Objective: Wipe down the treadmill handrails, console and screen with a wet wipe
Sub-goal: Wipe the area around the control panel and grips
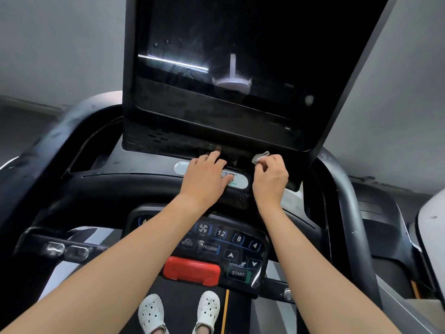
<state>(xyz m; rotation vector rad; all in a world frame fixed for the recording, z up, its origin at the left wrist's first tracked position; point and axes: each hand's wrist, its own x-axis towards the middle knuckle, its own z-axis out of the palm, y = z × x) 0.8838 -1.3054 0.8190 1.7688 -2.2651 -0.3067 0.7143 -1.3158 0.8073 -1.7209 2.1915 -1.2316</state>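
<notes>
The treadmill's big dark screen (216,56) tilts over the black console (103,189). My left hand (204,179) rests flat with straight fingers on the console ledge, over a white oval label (183,167), fingertips touching the screen's lower edge. My right hand (271,179) is curled round a crumpled grey-white wet wipe (260,156), held just under the screen's bottom frame. Below my forearms lies the button panel (231,247) with a red safety key (191,271). The curved handrails run along the left (36,150) and right (346,189).
My feet in white perforated clogs (178,312) stand on the black belt. Metal pulse grips (65,250) sit on the left crossbar. Another machine's edge (431,232) stands close on the right. A grey wall is behind the screen.
</notes>
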